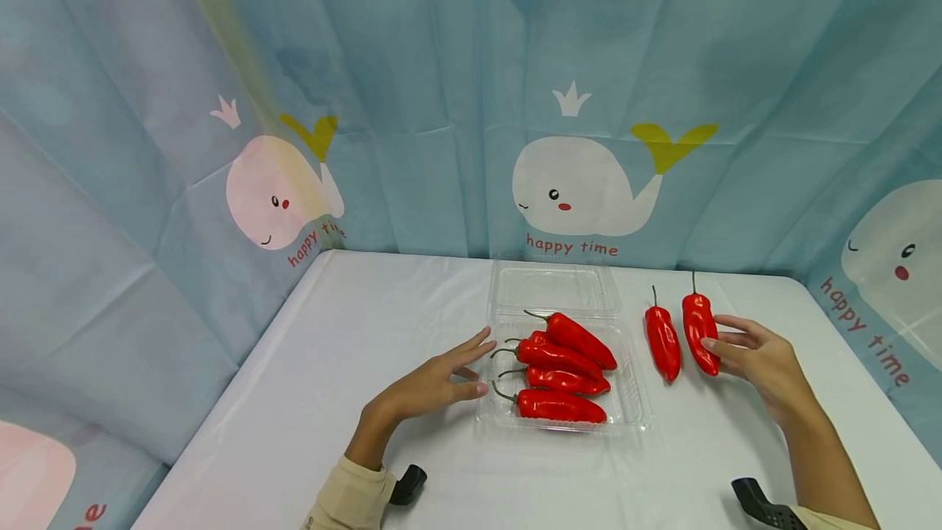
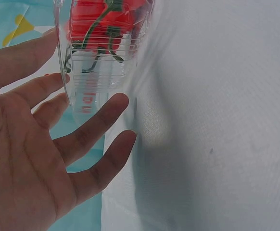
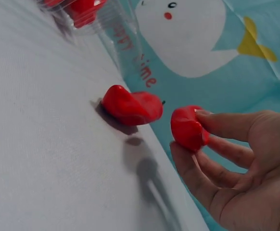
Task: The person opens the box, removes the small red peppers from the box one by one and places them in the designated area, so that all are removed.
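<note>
My right hand (image 1: 761, 358) pinches a red chili pepper (image 1: 699, 332) between thumb and fingers; in the right wrist view this pepper (image 3: 188, 129) shows end-on, held off the white surface. A second red pepper (image 1: 663, 343) lies on the table just to its left. Several more peppers (image 1: 559, 360) with green stems lie side by side in a clear plastic clamshell box (image 1: 634, 399), its lid folded back. My left hand (image 1: 434, 383) is spread at the box's left side, fingers extended and gripping nothing; in the left wrist view its fingertips come right at the clear wall (image 2: 62, 53).
The box's open lid (image 1: 552, 289) lies flat toward the back of the white table (image 1: 280, 399). A blue curtain (image 1: 427, 105) with printed whales hangs behind and along the sides. Black wrist-worn devices (image 1: 408, 485) sit at both cuffs.
</note>
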### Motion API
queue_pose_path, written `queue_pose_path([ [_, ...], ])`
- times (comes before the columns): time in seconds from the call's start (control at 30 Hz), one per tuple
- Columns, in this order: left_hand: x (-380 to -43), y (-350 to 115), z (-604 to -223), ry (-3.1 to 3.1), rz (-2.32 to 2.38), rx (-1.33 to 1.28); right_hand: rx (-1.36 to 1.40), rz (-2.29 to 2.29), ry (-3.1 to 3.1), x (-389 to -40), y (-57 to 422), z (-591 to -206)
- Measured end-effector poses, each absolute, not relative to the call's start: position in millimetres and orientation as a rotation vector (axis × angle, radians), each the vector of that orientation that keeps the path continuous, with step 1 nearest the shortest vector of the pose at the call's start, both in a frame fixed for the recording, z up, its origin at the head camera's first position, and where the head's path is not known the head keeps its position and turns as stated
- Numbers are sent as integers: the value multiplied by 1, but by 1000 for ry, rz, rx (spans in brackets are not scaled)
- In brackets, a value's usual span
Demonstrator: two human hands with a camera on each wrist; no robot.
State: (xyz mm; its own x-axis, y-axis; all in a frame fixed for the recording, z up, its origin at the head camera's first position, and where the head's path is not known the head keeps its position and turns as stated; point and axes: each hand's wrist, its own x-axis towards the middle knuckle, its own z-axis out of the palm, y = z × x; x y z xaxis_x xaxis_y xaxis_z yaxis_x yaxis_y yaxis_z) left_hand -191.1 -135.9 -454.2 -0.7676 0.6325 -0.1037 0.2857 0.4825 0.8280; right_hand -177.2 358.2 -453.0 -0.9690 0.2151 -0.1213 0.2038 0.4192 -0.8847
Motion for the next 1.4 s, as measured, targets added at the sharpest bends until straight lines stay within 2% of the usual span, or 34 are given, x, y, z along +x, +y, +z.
queue_pose_path([
  [0.67,-191,-136,-452,2333,1200,751,-433,1681,-2695,-180,371,-470],
  [1.1,-191,-136,-454,2334,1204,752,-553,1549,-2793,-184,373,-471],
  [1.4,-191,-136,-455,2339,1202,759,-507,1500,-2812,-181,373,-471],
])
